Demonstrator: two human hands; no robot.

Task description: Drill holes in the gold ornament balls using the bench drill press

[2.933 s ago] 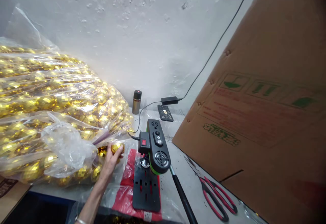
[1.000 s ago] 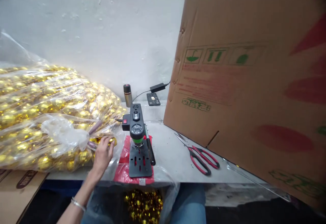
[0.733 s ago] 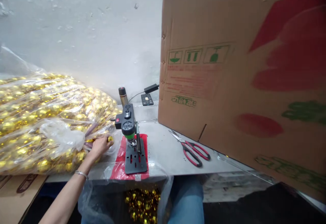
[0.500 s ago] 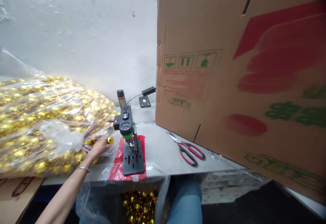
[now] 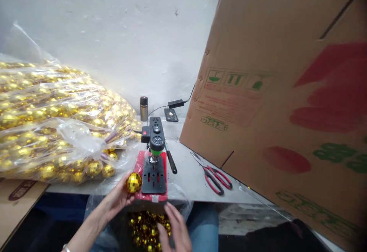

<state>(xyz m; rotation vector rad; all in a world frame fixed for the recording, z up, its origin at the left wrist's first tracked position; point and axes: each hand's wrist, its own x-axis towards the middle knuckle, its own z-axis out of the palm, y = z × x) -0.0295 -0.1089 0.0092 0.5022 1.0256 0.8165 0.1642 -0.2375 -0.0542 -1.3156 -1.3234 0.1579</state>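
My left hand [image 5: 116,198] holds a gold faceted ball [image 5: 133,182] at the table's front edge, just left of the black base plate of a small bench drill press [image 5: 155,151]. My right hand [image 5: 175,230] is low in the view with fingers spread, holding nothing, over a plastic bag of gold balls [image 5: 146,229] below the table edge. A large clear bag of gold balls [image 5: 54,126] lies on the left side of the table.
Red-handled scissors [image 5: 213,176] lie on the table to the right of the press. A big tilted cardboard box [image 5: 281,107] fills the right side. A small cylinder [image 5: 143,108], a remote [image 5: 171,115] and a power adapter [image 5: 176,103] sit by the wall.
My left hand pulled one gold ball out of the big bag and brought it toward me, to the front of the press. My right hand came into view below.
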